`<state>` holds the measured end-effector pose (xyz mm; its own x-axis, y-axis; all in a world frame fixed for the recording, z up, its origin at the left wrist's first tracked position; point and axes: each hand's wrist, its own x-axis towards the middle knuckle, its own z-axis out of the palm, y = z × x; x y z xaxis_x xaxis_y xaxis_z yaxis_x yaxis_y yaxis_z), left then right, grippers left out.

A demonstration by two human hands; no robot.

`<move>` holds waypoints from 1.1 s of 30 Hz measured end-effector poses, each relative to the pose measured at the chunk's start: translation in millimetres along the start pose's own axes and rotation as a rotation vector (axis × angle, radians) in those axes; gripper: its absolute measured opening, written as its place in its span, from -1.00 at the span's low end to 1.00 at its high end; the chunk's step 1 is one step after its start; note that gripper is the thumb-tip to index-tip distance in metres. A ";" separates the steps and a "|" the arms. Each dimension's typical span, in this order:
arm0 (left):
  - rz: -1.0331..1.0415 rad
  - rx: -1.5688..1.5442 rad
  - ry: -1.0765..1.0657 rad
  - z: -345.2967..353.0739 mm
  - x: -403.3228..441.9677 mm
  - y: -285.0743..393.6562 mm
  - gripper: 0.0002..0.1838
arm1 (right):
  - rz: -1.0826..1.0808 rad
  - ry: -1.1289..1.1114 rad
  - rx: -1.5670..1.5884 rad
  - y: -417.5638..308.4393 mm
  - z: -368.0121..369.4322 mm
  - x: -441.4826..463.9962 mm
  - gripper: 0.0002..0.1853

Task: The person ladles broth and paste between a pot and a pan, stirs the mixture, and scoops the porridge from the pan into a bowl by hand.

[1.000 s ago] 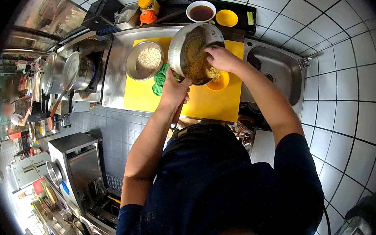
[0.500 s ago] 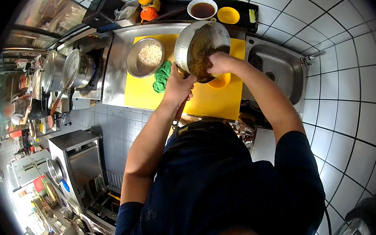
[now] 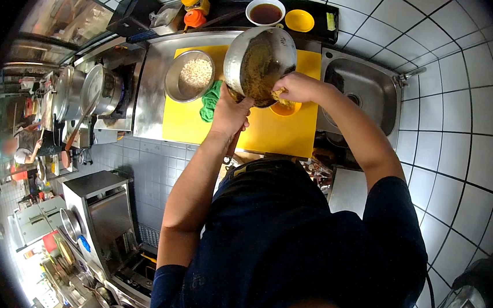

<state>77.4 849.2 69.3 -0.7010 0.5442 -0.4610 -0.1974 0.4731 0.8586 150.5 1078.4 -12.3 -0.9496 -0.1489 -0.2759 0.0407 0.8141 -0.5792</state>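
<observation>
My left hand (image 3: 230, 113) is closed around the handle of a metal pan (image 3: 238, 55), which is tilted with its mouth toward the right. Brown residue (image 3: 259, 65) coats the inside of the pan. At the pan's lower right rim, my right hand (image 3: 298, 88) has its fingers curled on a yellowish crumbly food (image 3: 280, 94). Directly below lies an orange bowl (image 3: 286, 109), partly covered by the pan and my hand. A green cloth (image 3: 209, 101) rests left of the pan, beside a metal bowl (image 3: 174, 80) of pale chopped pieces (image 3: 196, 73).
A yellow board (image 3: 185, 127) lies under the bowls. Behind it, a black tray (image 3: 229, 7) carries a white bowl of dark liquid (image 3: 265, 13) and a yellow dish (image 3: 299, 20). The sink (image 3: 372, 100) is at right, a lidded pot (image 3: 103, 92) at left. A person (image 3: 25, 151) stands far left.
The pan swung slightly right, then back left. My right hand reached deeper into the pan and has drawn back to its rim with food at the fingers.
</observation>
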 end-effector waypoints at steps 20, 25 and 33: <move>0.001 0.015 -0.069 -6.3 -0.6 3.0 -0.39 | -0.362 0.018 -0.503 -51.3 9.6 25.9 -0.70; 0.018 -0.003 -0.085 -10.6 3.5 -6.9 -0.33 | -0.253 -0.211 -0.515 -46.8 -3.9 15.9 -0.62; 0.036 0.080 -0.047 -9.0 0.3 -3.5 -0.15 | 0.114 0.371 -0.052 5.5 -2.3 23.0 -0.62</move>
<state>71.7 841.5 68.1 -0.6730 0.5933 -0.4416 -0.1154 0.5056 0.8550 128.1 1080.7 -20.1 -0.9881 0.1496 -0.0350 0.1460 0.8426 -0.5183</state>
